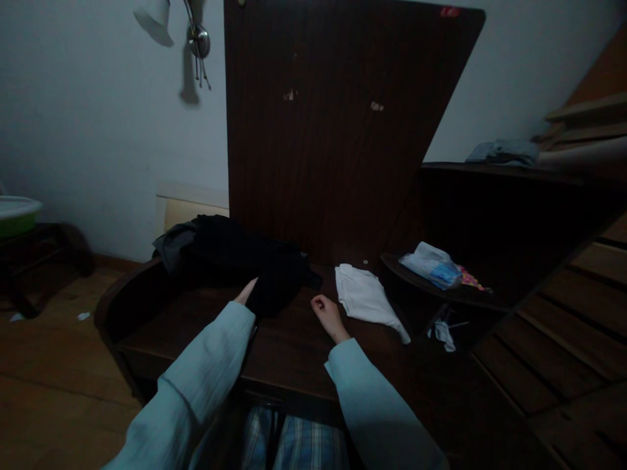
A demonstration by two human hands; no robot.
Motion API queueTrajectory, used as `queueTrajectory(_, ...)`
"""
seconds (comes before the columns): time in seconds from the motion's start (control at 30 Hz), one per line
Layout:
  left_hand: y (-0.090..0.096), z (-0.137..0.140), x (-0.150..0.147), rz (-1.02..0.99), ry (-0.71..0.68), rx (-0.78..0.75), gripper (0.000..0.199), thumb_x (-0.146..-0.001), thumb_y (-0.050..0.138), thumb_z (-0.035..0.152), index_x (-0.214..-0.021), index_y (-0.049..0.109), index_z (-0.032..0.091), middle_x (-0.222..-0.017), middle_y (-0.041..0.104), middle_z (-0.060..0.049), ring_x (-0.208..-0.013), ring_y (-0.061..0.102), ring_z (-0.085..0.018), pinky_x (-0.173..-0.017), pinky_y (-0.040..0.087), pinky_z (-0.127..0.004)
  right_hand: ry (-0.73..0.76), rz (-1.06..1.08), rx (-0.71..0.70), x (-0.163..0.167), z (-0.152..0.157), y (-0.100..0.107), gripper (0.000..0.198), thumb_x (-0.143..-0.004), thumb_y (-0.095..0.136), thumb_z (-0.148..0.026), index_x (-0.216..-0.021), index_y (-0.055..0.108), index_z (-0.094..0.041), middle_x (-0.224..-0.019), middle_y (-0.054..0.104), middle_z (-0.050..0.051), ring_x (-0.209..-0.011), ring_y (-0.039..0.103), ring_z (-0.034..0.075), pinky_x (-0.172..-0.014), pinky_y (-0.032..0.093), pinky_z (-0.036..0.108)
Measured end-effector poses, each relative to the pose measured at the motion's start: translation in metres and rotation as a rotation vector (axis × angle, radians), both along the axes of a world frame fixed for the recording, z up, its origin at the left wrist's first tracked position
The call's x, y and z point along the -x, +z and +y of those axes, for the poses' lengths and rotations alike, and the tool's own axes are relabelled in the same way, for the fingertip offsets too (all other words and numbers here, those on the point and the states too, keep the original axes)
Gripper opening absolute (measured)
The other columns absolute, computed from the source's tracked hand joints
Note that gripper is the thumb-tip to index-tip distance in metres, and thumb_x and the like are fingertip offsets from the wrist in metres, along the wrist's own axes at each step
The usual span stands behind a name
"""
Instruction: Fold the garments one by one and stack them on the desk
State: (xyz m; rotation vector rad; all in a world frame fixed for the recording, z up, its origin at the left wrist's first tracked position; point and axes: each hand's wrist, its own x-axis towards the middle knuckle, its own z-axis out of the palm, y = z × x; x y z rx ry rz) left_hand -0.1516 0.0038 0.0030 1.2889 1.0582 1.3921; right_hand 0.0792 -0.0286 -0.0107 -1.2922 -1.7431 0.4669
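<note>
1. Location of the black garment (281,281) is being noted: bunched on the dark wooden surface (294,356), in front of the upright board (333,143). A grey part (175,245) is being seen at its far-left end; whether separate, cannot tell.
2. Left hand (246,292) is being partly covered by the garment's near edge. Contact is being judged likely; fingers are being hidden, so grip cannot be told.
3. Right hand (327,314) is being seen apart from the left, fingers curled in, nothing visible in it, just beside the folded white cloth (366,297).
4. Handling is being judged: garment soft, limp, fairly light, not fragile, low slip risk; loose folds could sag if lifted from one point. Best hold is being put at two spread edges. White cloth is being rated thin, light, soft; hold at its corners.
5. Counts are being logged: two hands, one black garment (grey part uncertain), one white cloth, one clear-and-blue packet (431,264) and one pink patterned item (473,279) on the corner shelf (490,301), one wall lamp (198,42).
</note>
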Motion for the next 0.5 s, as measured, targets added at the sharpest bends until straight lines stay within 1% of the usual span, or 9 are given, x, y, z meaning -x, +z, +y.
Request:
queueTrajectory(0.07, 0.004, -0.006, -0.012, -0.046, -0.229, 0.097, 0.03, -0.073, 0.055, 0.037, -0.093, 0.062, 0.016, -0.087, 0.068, -0.008, -0.084, 0.062, -0.024, -0.078, 0.046, -0.039, 0.02, 0.028, 0.013, 0.001, 0.0, -0.001, 0.013, -0.068, 0.047, -0.026, -0.071, 0.057, -0.019, -0.064, 0.057, -0.001, -0.058, 0.054, 0.013, -0.059, 0.044, 0.025)
queueTrajectory(0.13, 0.008, -0.014, -0.022, -0.113, -0.513, 0.187, 0.036, -0.069, 0.061, 0.032, -0.102, 0.058, 0.019, -0.097, 0.066, -0.007, -0.093, 0.06, -0.022, -0.086, 0.041, -0.037, 0.028, 0.046, 0.03, 0.001, 0.002, -0.004, 0.018, -0.068, 0.047, -0.025, -0.08, 0.059, -0.018, -0.065, 0.059, 0.0, -0.06, 0.055, 0.013, -0.06, 0.045, 0.025)
queueTrajectory(0.17, 0.01, -0.018, -0.026, -0.135, -0.644, 0.217, 0.039, -0.067, 0.064, 0.029, -0.104, 0.057, 0.018, -0.1, 0.065, -0.008, -0.095, 0.059, -0.021, -0.089, 0.039, -0.038, 0.036, 0.052, 0.031, 0.0, 0.003, -0.005, 0.022, -0.068, 0.047, -0.022, -0.086, 0.059, -0.019, -0.069, 0.06, 0.0, -0.063, 0.056, 0.014, -0.062, 0.046, 0.025)
queueTrajectory(0.23, 0.013, -0.024, -0.032, -0.139, -0.838, 0.243, 0.04, -0.065, 0.066, 0.027, -0.102, 0.059, 0.013, -0.102, 0.064, -0.012, -0.097, 0.058, -0.023, -0.092, 0.034, -0.039, 0.08, 0.053, -0.002, -0.001, 0.005, -0.007, 0.032, -0.067, 0.045, -0.017, -0.096, 0.057, -0.02, -0.082, 0.063, 0.002, -0.075, 0.058, 0.015, -0.071, 0.046, 0.027)
queueTrajectory(0.27, 0.014, -0.027, -0.034, -0.136, -0.896, 0.245, 0.038, -0.065, 0.067, 0.026, -0.099, 0.06, 0.011, -0.102, 0.064, -0.014, -0.096, 0.058, -0.024, -0.093, 0.033, -0.04, 0.113, 0.047, -0.029, -0.002, 0.005, -0.007, 0.035, -0.067, 0.044, -0.015, -0.099, 0.057, -0.021, -0.09, 0.063, 0.003, -0.083, 0.057, 0.015, -0.077, 0.044, 0.028)
queueTrajectory(0.33, 0.015, -0.029, -0.035, -0.134, -0.926, 0.241, 0.031, -0.066, 0.066, 0.027, -0.091, 0.063, 0.008, -0.103, 0.063, -0.016, -0.096, 0.058, -0.026, -0.094, 0.032, -0.041, 0.18, 0.019, -0.074, -0.003, 0.006, -0.008, 0.036, -0.066, 0.045, -0.013, -0.099, 0.059, -0.021, -0.1, 0.061, 0.005, -0.095, 0.054, 0.016, -0.085, 0.041, 0.03)
queueTrajectory(0.4, 0.015, -0.029, -0.035, -0.132, -0.873, 0.239, 0.026, -0.067, 0.064, 0.028, -0.084, 0.065, 0.009, -0.106, 0.062, -0.016, -0.099, 0.057, -0.026, -0.093, 0.033, -0.039, 0.213, -0.017, -0.081, -0.003, 0.007, -0.009, 0.033, -0.066, 0.047, -0.013, -0.095, 0.061, -0.02, -0.103, 0.06, 0.006, -0.099, 0.052, 0.018, -0.088, 0.039, 0.031)
queueTrajectory(0.43, 0.015, -0.029, -0.034, -0.126, -0.843, 0.242, 0.024, -0.068, 0.063, 0.029, -0.083, 0.065, 0.01, -0.109, 0.06, -0.015, -0.1, 0.056, -0.025, -0.093, 0.034, -0.038, 0.216, -0.027, -0.079, -0.003, 0.007, -0.009, 0.032, -0.066, 0.049, -0.013, -0.094, 0.062, -0.02, -0.104, 0.059, 0.007, -0.101, 0.051, 0.018, -0.089, 0.039, 0.032)
queueTrajectory(0.5, 0.015, -0.028, -0.033, -0.107, -0.812, 0.257, 0.026, -0.068, 0.063, 0.03, -0.088, 0.063, 0.013, -0.114, 0.058, -0.014, -0.103, 0.055, -0.024, -0.09, 0.035, -0.036, 0.207, -0.011, -0.08, -0.003, 0.009, -0.012, 0.03, -0.067, 0.05, -0.013, -0.093, 0.063, -0.02, -0.108, 0.058, 0.007, -0.105, 0.048, 0.019, -0.091, 0.037, 0.033)
